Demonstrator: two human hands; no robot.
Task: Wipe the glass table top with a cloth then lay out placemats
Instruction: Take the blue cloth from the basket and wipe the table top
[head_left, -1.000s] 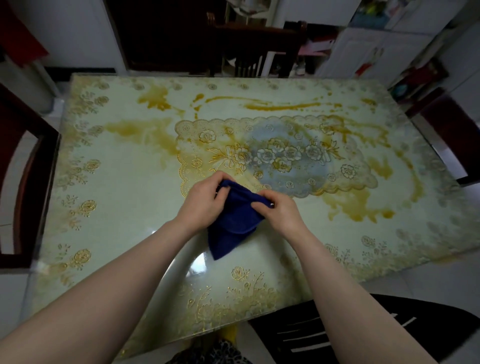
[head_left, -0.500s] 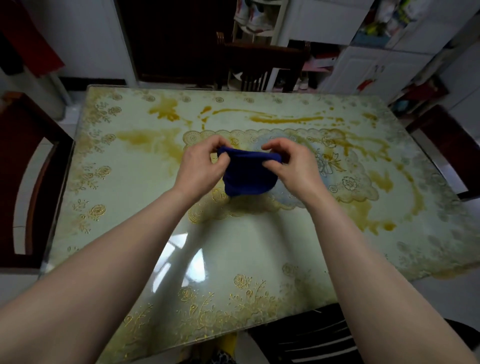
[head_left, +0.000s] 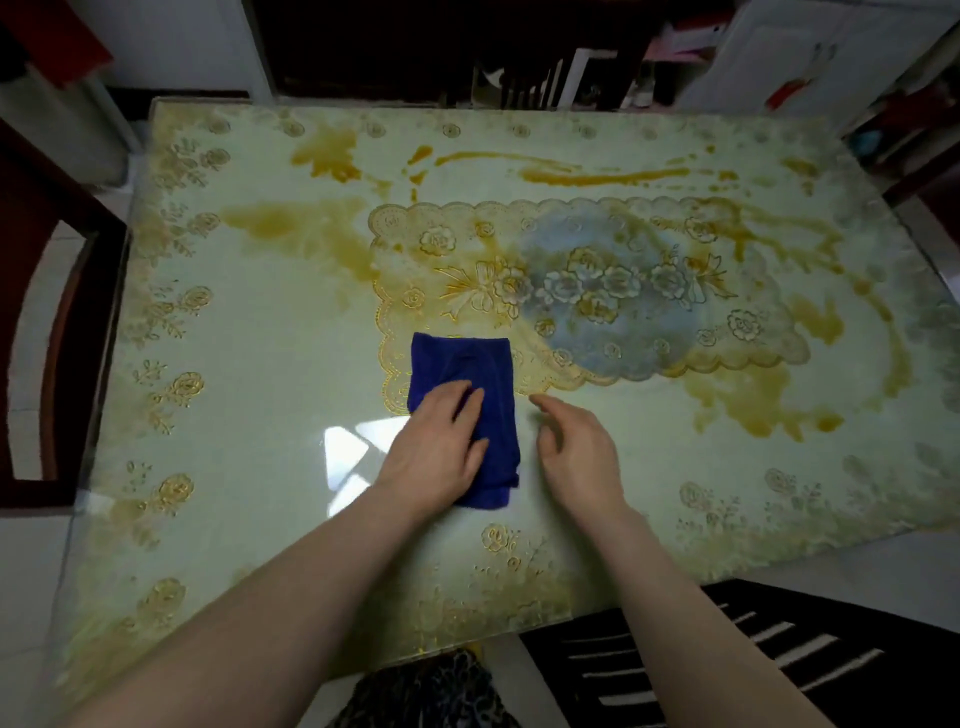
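— Where's the blue cloth?
— Folded flat on the glass counter, under the left hand, whose straight fingers press on it.
— And the right hand?
— Just right of the cloth, fingers loosely curled, holding nothing.

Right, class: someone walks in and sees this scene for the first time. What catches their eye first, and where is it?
The folded dark blue cloth stands out, flat on the glass table top near its middle, with the left hand pressing on it and the right hand just beside it, off the cloth. Next come the yellow-brown stains, streaked across the far side and down the right.
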